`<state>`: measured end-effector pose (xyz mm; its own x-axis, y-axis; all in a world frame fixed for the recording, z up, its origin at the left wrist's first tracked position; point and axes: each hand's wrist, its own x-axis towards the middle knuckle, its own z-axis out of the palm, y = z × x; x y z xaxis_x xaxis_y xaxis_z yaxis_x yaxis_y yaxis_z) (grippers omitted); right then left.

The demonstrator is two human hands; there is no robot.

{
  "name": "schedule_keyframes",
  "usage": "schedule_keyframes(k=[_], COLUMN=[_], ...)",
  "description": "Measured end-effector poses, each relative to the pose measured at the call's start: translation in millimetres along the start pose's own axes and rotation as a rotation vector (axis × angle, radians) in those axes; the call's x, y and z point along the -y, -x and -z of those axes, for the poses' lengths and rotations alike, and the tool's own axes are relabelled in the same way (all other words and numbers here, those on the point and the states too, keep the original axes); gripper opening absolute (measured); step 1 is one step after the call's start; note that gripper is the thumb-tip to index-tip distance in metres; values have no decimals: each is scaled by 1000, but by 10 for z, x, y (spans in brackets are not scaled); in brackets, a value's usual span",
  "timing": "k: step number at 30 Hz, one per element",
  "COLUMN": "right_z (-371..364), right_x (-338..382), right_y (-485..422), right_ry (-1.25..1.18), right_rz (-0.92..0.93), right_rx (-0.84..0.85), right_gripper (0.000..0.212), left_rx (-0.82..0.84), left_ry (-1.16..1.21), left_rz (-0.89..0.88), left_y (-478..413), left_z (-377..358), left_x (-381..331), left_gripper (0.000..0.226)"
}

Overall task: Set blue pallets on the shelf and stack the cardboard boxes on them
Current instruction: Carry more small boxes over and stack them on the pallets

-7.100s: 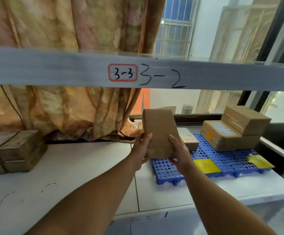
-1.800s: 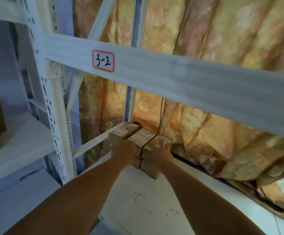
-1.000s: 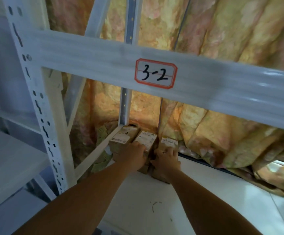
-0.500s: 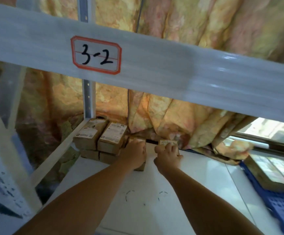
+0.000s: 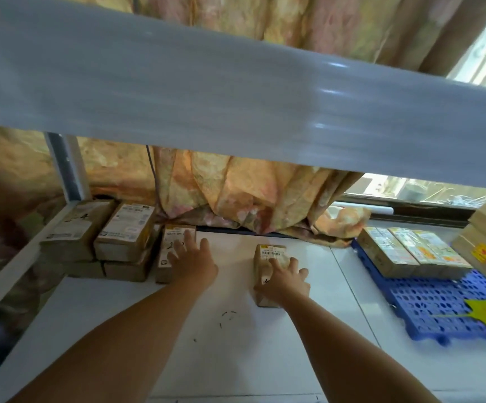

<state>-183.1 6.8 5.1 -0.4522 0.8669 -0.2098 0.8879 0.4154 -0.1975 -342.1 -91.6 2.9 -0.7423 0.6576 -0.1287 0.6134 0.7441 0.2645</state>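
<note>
On the white shelf (image 5: 236, 359), the right hand (image 5: 287, 282) lies on a lone cardboard box (image 5: 268, 253), fingers splayed flat, not wrapped round it. Left hand (image 5: 191, 261): fingers straight, touching the end box (image 5: 173, 237) of the stack (image 5: 105, 237) at 9 o'clock. Blue pallet (image 5: 439, 303) at 3 o'clock, carrying boxes (image 5: 395, 251).

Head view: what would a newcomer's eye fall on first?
A grey shelf beam cuts across the top. Below it, the left hand lies spread on a cardboard box, the right hand on a lone box mid-shelf. A blue pallet sits far right.
</note>
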Motion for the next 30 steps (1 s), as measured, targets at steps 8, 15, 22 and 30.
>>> schedule_keyframes(k=[8,15,22,30], right_z=[-121,-138,-185,-197], right_x=[20,2,11,-138], right_y=[-135,-178,-129,-14], right_ry=[-38,8,-47,2], right_rz=[8,25,-11,47], right_rx=[24,19,57,72], right_gripper=[66,67,76,89], left_rx=[31,103,130,144], left_ry=[43,-35,-22,5], left_rz=[209,155,19,6], left_y=[-108,-109,103,212], left_z=[-30,30,-99,-184], left_x=[364,294,71,-137], left_gripper=[65,70,69,73])
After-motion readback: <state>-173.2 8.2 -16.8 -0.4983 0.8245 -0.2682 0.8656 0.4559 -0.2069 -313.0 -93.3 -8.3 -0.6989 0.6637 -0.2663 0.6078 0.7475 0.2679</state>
